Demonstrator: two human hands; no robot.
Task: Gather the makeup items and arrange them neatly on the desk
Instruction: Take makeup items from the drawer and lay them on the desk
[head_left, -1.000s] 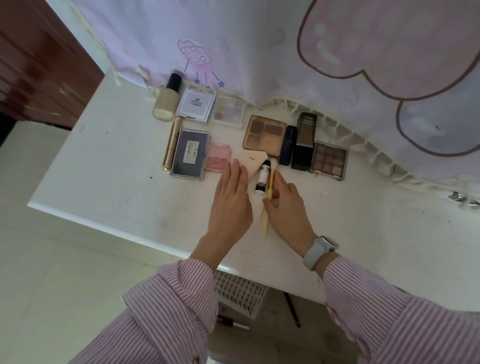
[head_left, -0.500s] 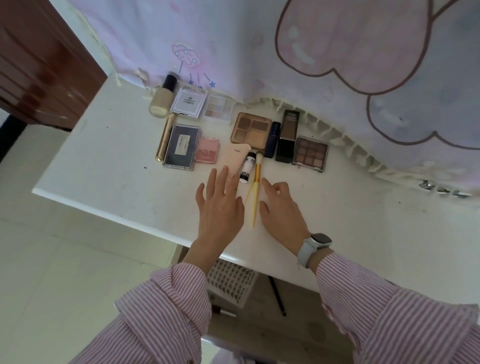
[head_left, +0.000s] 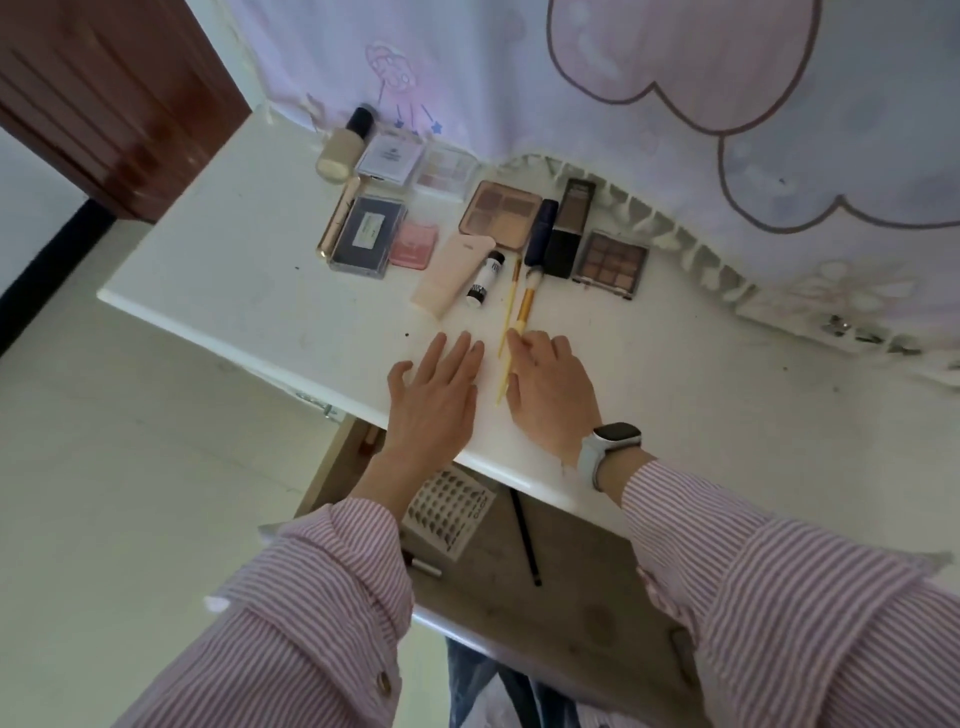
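Observation:
Makeup lies in rows at the back of the white desk (head_left: 244, 270): a foundation bottle (head_left: 345, 145), several palettes (head_left: 501, 214), a dark compact (head_left: 368, 234), a pink blush (head_left: 413, 245), a beige tube (head_left: 453, 273), a small black-and-white tube (head_left: 483, 279) and two yellow-handled brushes (head_left: 525, 306). My left hand (head_left: 436, 389) rests flat and open on the desk, left of the brush handles. My right hand (head_left: 550, 387) lies just right of them, fingertips touching the thicker brush's handle, not gripping it.
Below the desk edge an open wooden drawer (head_left: 571, 597) holds a sheet of false lashes (head_left: 449, 512), a black pencil (head_left: 524, 540) and a small tube (head_left: 423, 566). A dark wooden cabinet (head_left: 104, 93) stands at left. A pink patterned curtain (head_left: 623, 78) hangs behind the desk.
My right hand let go of the brushes, which now lie on the desk. Both hands drew back toward the front edge, uncovering the beige tube.

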